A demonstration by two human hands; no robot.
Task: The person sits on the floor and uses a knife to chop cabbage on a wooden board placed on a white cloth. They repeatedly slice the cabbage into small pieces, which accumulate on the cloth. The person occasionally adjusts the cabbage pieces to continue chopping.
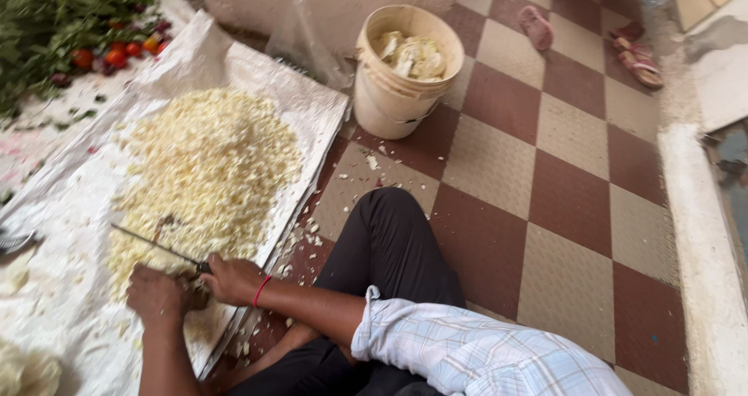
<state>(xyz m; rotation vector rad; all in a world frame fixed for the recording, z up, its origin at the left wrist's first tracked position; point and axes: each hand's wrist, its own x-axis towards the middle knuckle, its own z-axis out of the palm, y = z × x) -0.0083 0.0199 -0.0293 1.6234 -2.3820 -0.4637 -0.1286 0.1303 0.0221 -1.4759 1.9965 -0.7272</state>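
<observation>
Seated on the floor at the chopped cabbage pile (206,170), right hand (234,281) has fingers wrapped round the knife (156,245) handle, left hand (158,295) clenched beside it steadying, bucket (405,68) beyond the pile holding uncut pieces

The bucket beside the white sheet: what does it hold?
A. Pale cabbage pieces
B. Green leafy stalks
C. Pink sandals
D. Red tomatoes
A: the cream bucket on the checked floor holds pale cabbage pieces, the same colour as the chopped pile on the white sheet; the tomatoes lie far off by the greens.
</observation>
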